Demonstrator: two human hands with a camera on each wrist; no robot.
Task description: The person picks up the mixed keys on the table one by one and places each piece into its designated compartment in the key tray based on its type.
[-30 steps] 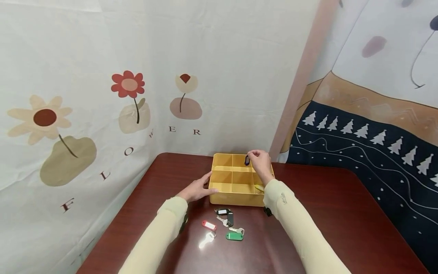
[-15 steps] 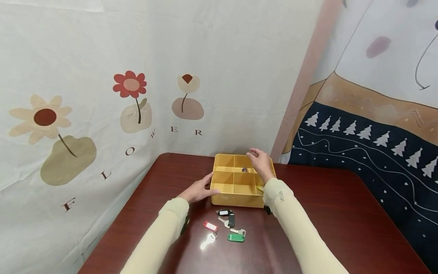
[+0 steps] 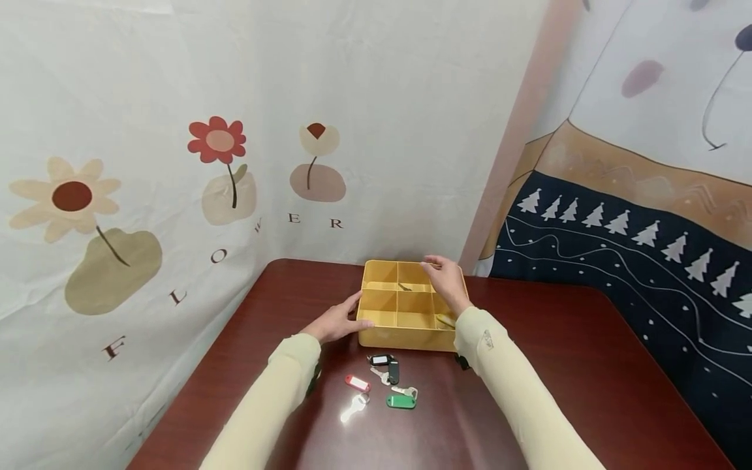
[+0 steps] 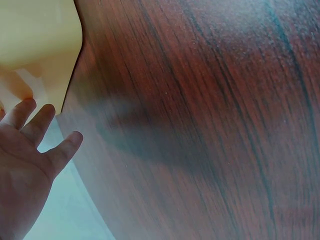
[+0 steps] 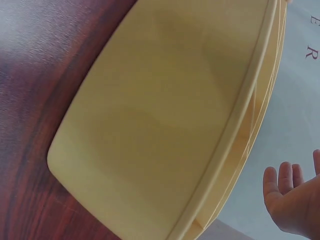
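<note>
A yellow divided box [image 3: 405, 337] stands at the back of the table. My left hand [image 3: 335, 321] rests at its left side with straight fingers, the thumb by the front rim; the left wrist view shows these fingers [image 4: 35, 125] spread against the wall. Over the back right part of the box is my right hand [image 3: 448, 281], holding nothing, its fingers loosely extended. A small dark item [image 3: 405, 287], likely part of a key, lies in the back middle compartment. In the front right compartment sits a yellow key tag [image 3: 445, 320], partly hidden by the right wrist.
In front of the box lie tagged keys: black tags [image 3: 393, 372] with a key [image 3: 382, 376], a red tag [image 3: 358, 383] with a shiny key [image 3: 354, 407], and a green tag [image 3: 401, 402] with a key [image 3: 405, 391]. Printed cloth [image 3: 376, 130] hangs behind the table [image 3: 529, 365].
My right hand has let go of the dark blue key tag, which dropped into the back middle compartment. Its fingers have loosened above the box. The left hand stays at the box's left side.
</note>
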